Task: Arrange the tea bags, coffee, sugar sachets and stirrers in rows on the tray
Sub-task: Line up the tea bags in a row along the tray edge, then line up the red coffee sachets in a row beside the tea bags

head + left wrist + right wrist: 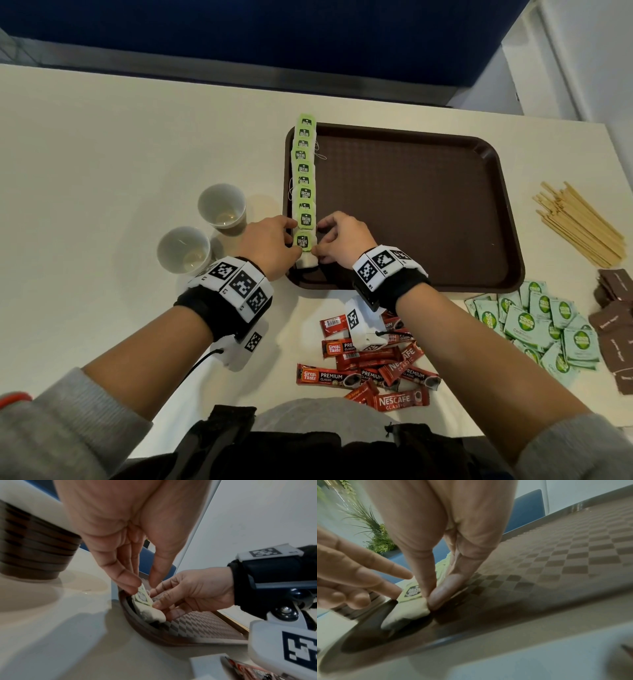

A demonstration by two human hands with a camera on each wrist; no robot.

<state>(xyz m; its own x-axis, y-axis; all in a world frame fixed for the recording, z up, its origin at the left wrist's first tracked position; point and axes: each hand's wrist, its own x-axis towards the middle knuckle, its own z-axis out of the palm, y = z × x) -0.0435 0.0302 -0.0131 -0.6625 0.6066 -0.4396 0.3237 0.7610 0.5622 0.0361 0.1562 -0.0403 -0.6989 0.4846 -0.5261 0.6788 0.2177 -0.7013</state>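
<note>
The nearest tea bag point(304, 245) sits pinched from both sides: left hand point(267, 246) on its left edge, right hand point(342, 240) on its right. Beyond the pinch, the tea-bag row point(303, 171) runs straight away along the tray's point(428, 205) left rim.

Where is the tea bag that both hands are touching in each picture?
Head view: the nearest tea bag, at the near end of the green row, between the left hand and the right hand.
Left wrist view: low in the middle, pinched from both sides.
Right wrist view: left of the middle, under the fingertips.
Shared landmark: the brown tray and its near left corner.
</note>
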